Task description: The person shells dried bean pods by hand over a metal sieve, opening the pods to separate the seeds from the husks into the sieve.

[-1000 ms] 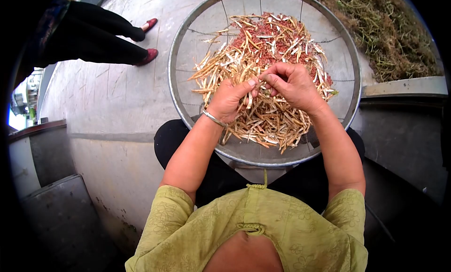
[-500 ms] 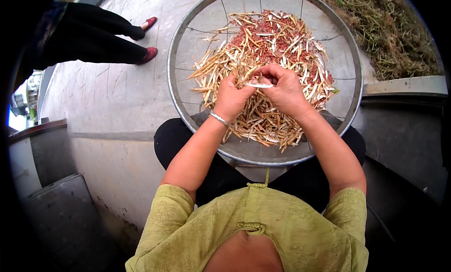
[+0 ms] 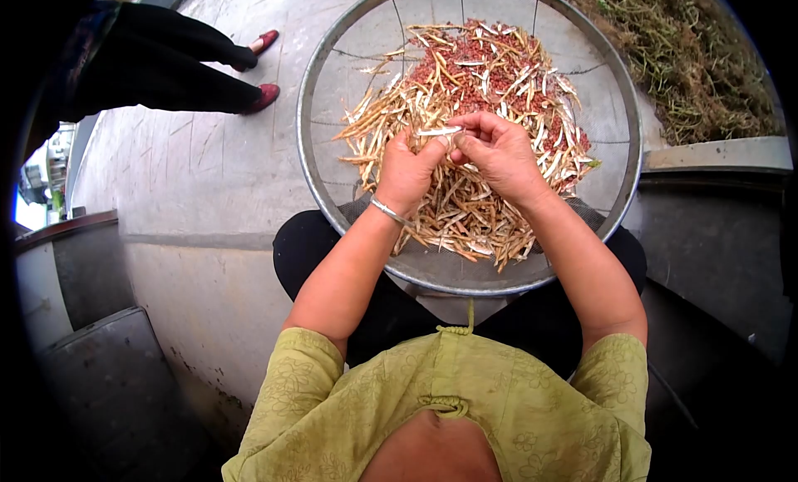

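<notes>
A round mesh sieve (image 3: pixel 305 141) with a metal rim rests across my lap, holding dry bean pods (image 3: pixel 470 212) and red beans (image 3: pixel 490 74). Above the pile my two hands come together at a pale, split bean pod (image 3: pixel 439 132). My left hand (image 3: pixel 406 174), with a bracelet at the wrist, is closed with its thumb against the pod's near side. The fingers of my right hand (image 3: pixel 505 159) pinch around the pod's right end. Whether beans are inside my fingers cannot be made out.
At the upper left stands a person in black trousers (image 3: pixel 183 79) and red shoes (image 3: pixel 268 98) on the concrete floor (image 3: pixel 199 174). Dried plant stalks (image 3: pixel 690 58) are heaped at the upper right, behind a low ledge (image 3: pixel 719 154).
The pale pod between my hands has moved up and to the left, from under my right fingertips to above my left thumb. My right hand has turned slightly; the sieve stays put.
</notes>
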Tool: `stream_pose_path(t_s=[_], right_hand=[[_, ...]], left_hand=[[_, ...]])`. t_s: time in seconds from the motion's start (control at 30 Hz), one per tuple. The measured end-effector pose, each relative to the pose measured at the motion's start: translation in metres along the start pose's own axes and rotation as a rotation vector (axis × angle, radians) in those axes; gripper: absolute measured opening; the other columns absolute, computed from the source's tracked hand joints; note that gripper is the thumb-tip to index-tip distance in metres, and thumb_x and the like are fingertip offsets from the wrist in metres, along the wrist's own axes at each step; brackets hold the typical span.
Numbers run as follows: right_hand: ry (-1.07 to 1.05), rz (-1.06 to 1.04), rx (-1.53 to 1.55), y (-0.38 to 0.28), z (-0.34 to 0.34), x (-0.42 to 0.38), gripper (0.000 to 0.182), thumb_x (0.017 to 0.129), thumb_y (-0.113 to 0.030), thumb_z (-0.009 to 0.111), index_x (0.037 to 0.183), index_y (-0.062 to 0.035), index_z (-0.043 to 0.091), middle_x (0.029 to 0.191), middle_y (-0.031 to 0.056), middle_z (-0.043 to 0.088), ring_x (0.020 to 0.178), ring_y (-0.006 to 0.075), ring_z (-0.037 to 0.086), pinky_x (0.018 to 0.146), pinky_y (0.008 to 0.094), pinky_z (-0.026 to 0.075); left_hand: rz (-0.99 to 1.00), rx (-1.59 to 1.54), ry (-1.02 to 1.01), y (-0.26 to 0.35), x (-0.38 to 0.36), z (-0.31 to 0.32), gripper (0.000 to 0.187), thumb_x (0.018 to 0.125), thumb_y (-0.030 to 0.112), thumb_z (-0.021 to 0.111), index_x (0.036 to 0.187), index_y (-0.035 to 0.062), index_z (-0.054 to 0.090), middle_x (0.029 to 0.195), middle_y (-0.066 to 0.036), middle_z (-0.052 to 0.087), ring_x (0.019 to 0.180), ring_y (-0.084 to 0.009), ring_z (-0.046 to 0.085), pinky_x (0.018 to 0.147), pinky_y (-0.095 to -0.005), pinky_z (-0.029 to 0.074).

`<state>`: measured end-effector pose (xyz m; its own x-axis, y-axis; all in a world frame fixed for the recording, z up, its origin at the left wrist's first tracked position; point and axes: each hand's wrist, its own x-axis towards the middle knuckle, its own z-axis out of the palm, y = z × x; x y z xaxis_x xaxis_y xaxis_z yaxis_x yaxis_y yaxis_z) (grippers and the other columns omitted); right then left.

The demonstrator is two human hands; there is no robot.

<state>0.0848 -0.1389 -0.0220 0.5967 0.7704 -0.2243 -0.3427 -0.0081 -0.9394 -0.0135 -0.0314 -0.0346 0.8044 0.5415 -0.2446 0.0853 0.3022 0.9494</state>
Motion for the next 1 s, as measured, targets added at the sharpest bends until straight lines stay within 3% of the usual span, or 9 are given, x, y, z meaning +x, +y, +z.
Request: stream_pose_path(t_s=[0.33,0.47,0.5,0.57,0.63,0.73,0.77,0.97,1.0], right_hand=[[0.01,-0.051,-0.201,0.003,-0.007,0.002,0.009,0.078,-0.006,0.063,0.081,0.0018,0.063,0.066,0.0029,0.06,0.056,0.0058,0.056,0.051,0.0196,0.046],[-0.017,-0.188,-0.359,-0.011,-0.01,-0.001,0.012,0.08,-0.01,0.061,0.083,0.0015,0.065,0.069,0.0053,0.062,0.058,0.0065,0.056,0.051,0.0203,0.046],[-0.009,-0.217,-0.371,-0.017,-0.01,-0.002,0.014,0.081,-0.011,0.06,0.084,0.0012,0.065,0.071,0.0062,0.062,0.06,0.0066,0.056,0.051,0.0204,0.046],[0.0,0.054,-0.506,-0.04,-0.028,-0.005,0.016,0.081,-0.017,0.06,0.084,-0.0025,0.066,0.074,0.0088,0.064,0.062,0.0126,0.059,0.056,0.0279,0.049],[-0.111,0.045,-1.029,-0.051,-0.056,-0.011,0.015,0.077,-0.018,0.061,0.079,-0.0033,0.066,0.07,0.0114,0.064,0.062,0.0189,0.061,0.06,0.0336,0.05],[-0.326,0.063,-1.277,-0.042,-0.073,-0.025,0.014,0.073,-0.016,0.061,0.074,-0.0034,0.066,0.061,0.011,0.061,0.054,0.0198,0.059,0.054,0.0333,0.047],[-0.36,0.029,-1.364,-0.03,-0.074,-0.027,0.016,0.069,-0.019,0.063,0.069,-0.0031,0.065,0.064,0.014,0.061,0.058,0.0261,0.059,0.057,0.0354,0.047],[-0.352,0.177,-1.563,0.001,-0.051,-0.027,0.015,0.065,-0.019,0.062,0.068,-0.0043,0.061,0.071,0.0153,0.061,0.069,0.0304,0.06,0.063,0.0383,0.048],[-0.373,0.151,-1.529,0.005,-0.05,-0.025,0.014,0.064,-0.017,0.061,0.065,-0.0035,0.061,0.068,0.0156,0.061,0.067,0.0297,0.06,0.062,0.038,0.048]], left_hand=[[-0.196,0.076,-0.226,0.007,-0.003,0.0,0.012,0.084,0.013,0.055,0.092,0.0045,0.06,0.074,-0.001,0.061,0.054,-0.0029,0.051,0.045,-0.0145,0.039],[-0.112,-0.057,-0.144,0.003,-0.001,0.004,0.012,0.083,0.009,0.058,0.094,0.0035,0.058,0.073,0.002,0.056,0.065,-0.0058,0.05,0.06,-0.0195,0.042],[-0.077,-0.012,-0.159,0.004,0.001,0.0,0.012,0.085,0.015,0.058,0.093,0.0069,0.056,0.073,0.002,0.055,0.061,-0.0039,0.049,0.049,-0.0168,0.038],[-0.036,-0.007,-0.123,0.007,0.003,-0.006,0.009,0.085,0.016,0.057,0.089,0.0085,0.055,0.071,0.002,0.054,0.058,-0.0049,0.048,0.047,-0.0176,0.038],[-0.042,-0.054,-0.061,0.009,0.004,-0.011,0.016,0.086,0.022,0.058,0.079,0.0073,0.056,0.068,0.001,0.054,0.06,-0.0062,0.048,0.054,-0.0198,0.039],[-0.027,-0.21,-0.035,0.007,0.01,-0.022,0.018,0.084,0.024,0.06,0.08,0.0072,0.055,0.066,0.001,0.054,0.056,-0.006,0.048,0.048,-0.0192,0.038],[-0.028,-0.218,-0.025,0.008,0.01,-0.022,0.018,0.084,0.024,0.06,0.08,0.0072,0.055,0.066,0.001,0.054,0.056,-0.006,0.048,0.048,-0.0192,0.038],[-0.072,-0.185,-0.001,0.01,0.01,-0.017,0.016,0.08,0.02,0.065,0.082,0.0086,0.055,0.065,0.003,0.054,0.055,-0.0046,0.049,0.039,-0.0164,0.032],[-0.09,-0.142,0.013,0.015,0.009,-0.014,0.016,0.083,0.019,0.062,0.084,0.0071,0.052,0.07,0.0,0.053,0.065,-0.0099,0.055,0.043,-0.0169,0.035]])
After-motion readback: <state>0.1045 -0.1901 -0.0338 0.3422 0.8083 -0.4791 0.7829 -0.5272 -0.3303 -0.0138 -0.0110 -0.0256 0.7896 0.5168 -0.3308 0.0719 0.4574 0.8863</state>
